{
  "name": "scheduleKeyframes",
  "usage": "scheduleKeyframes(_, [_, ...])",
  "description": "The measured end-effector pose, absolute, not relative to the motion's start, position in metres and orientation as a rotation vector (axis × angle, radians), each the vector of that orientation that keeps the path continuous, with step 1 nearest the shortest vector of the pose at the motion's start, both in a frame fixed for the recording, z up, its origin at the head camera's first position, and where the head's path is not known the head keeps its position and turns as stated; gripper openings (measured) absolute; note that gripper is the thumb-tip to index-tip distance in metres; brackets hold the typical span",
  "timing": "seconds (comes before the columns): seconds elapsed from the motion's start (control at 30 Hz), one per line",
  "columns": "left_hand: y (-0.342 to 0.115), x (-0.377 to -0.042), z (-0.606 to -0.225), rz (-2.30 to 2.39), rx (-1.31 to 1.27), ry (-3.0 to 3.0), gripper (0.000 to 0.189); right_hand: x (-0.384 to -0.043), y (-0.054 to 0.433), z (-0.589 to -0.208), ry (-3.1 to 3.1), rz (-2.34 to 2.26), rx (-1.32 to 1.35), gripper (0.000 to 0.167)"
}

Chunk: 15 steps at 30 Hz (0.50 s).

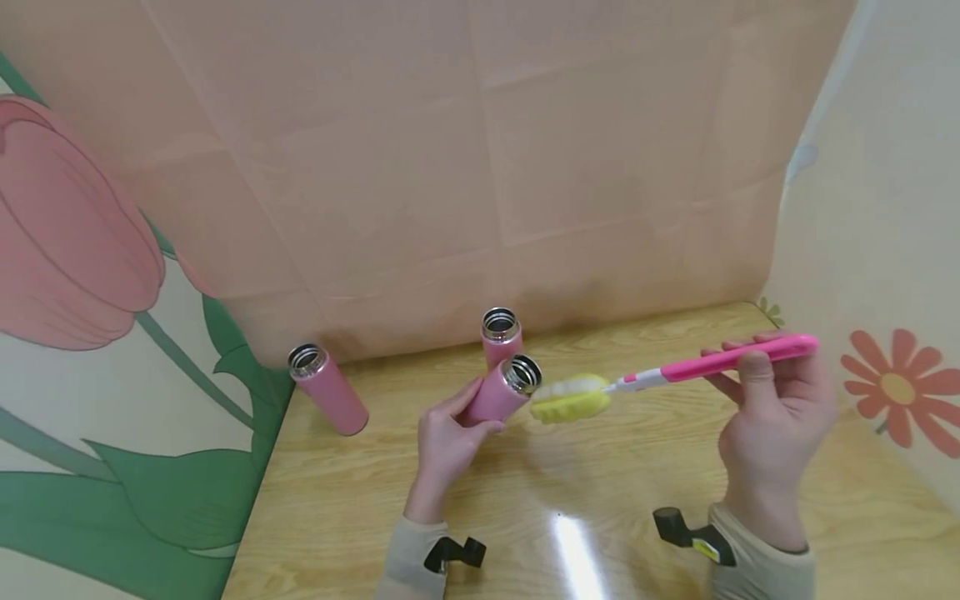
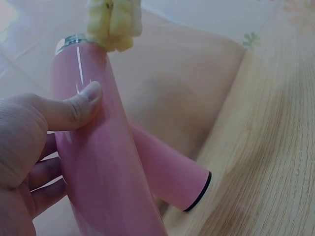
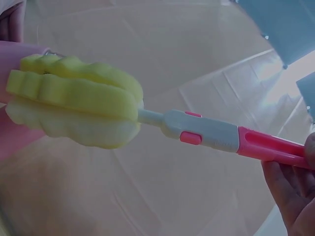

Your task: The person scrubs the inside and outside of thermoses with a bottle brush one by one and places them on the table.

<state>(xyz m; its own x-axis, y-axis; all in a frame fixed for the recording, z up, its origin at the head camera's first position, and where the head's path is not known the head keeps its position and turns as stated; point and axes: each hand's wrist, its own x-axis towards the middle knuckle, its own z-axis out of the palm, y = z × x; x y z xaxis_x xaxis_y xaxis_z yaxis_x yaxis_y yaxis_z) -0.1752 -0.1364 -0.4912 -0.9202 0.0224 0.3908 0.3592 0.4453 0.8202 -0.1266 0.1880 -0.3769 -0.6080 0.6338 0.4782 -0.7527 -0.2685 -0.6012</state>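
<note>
My left hand (image 1: 447, 439) grips a pink bottle (image 1: 498, 397) round its body, tilted with its lidless metal mouth toward the right. In my right hand (image 1: 776, 417) is the pink handle of a bottle brush (image 1: 705, 364). Its yellow and white sponge head (image 3: 78, 96) is outside the bottle, right at the mouth in the head view. The left wrist view shows the thumb across the bottle (image 2: 98, 142) and the sponge head (image 2: 114, 24) beside its rim. The right fingers (image 3: 285, 189) pinch the handle from below, with the thumb on top.
A second pink bottle (image 1: 501, 333) stands upright behind the held one, partly covered by it. Another lidless pink bottle (image 1: 333, 396) stands at the left of the wooden table (image 1: 360, 517). A peach-coloured cloth (image 1: 390, 167) hangs along the table's back edge.
</note>
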Motion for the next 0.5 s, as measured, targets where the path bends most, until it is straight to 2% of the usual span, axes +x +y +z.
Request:
scheduleKeyframes(0.37, [-0.1379,-0.1749,-0.4913,-1.44,-0.319,-2.414,0.071,-0.1266,0.187,-0.3764,-0.965,2.047,0.173,0.037])
scheduleKeyframes(0.5, [-0.1377,-0.1753,-0.4926,-1.408,-0.353,-2.399,0.07,-0.1264,0.1865,-0.3755,-0.911,2.102,0.19,0.034])
